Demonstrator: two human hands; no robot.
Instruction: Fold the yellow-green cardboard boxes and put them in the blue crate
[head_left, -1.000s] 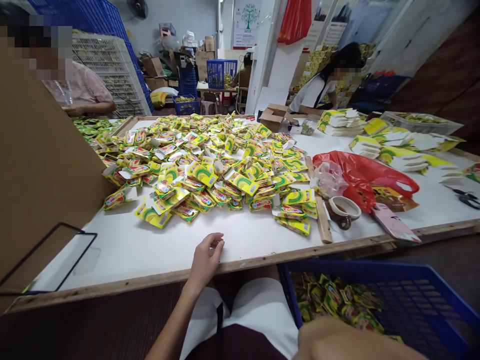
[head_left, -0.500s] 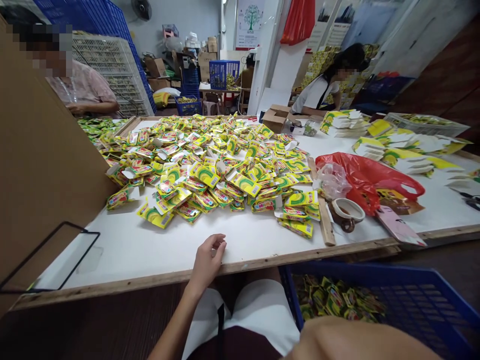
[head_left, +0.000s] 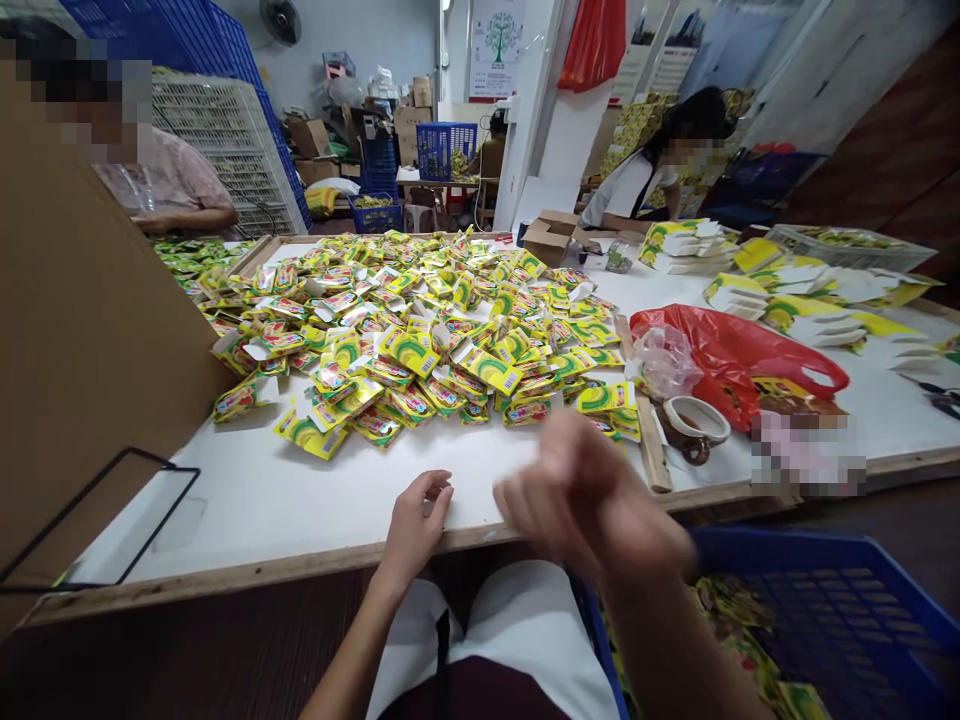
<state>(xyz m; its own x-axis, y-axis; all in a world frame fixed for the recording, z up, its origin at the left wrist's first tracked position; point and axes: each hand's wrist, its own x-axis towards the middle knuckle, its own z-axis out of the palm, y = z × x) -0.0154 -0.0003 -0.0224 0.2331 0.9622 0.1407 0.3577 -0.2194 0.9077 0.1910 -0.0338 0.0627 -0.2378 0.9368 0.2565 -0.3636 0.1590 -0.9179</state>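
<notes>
A wide pile of small yellow and green boxes (head_left: 420,345) covers the middle of the white table (head_left: 315,510). My left hand (head_left: 420,512) rests at the table's front edge, its fingers loosely curled and apart, holding nothing. Over the front edge to its right is my right hand (head_left: 592,500), smeared by motion, in front of the boxes at the pile's right end; whether it holds anything cannot be made out. Below it on the right, a blue basket (head_left: 817,590) contains more of the packets, partly hidden by my right forearm.
A brown cardboard panel (head_left: 97,300) with a black wire frame stands at left. Right of the pile lie a wooden strip (head_left: 654,445), a brown-and-white cup (head_left: 697,418) and a red plastic bag (head_left: 720,350). Two people sit across the table, at left and right.
My right hand has swung up and forward from the lower right, now over the table's front edge. My left hand has hardly moved.
</notes>
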